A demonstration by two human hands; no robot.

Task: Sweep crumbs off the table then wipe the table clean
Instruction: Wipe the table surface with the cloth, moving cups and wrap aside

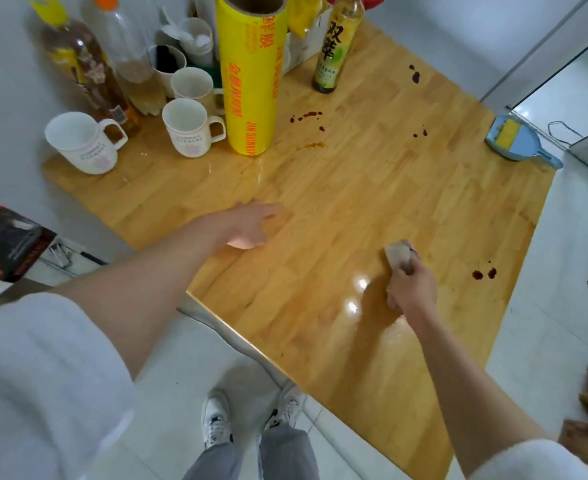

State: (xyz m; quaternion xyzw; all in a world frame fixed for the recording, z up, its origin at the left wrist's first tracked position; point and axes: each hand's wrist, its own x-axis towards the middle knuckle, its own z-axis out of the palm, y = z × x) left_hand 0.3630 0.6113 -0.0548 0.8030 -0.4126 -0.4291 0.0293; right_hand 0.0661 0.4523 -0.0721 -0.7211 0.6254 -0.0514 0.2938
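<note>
The wooden table [372, 188] has dark red stains in several spots: a pair near the right edge [484, 274], a cluster at the middle back [306, 116], and more further back [415, 75]. My right hand [412, 285] grips a small crumpled grey cloth [399, 253] pressed on the tabletop, left of the right-edge stains. My left hand [251, 223] rests flat on the table with fingers straight. A blue dustpan with a yellow brush [514, 142] lies at the table's far right corner.
At the back left stand a tall yellow cling-film roll [251, 77], white mugs [84, 143] [190, 128], paper cups, and several bottles, one green-labelled [335, 46]. A wet patch shines near the front. White tiled floor surrounds the table; a dark box [5, 240] sits left.
</note>
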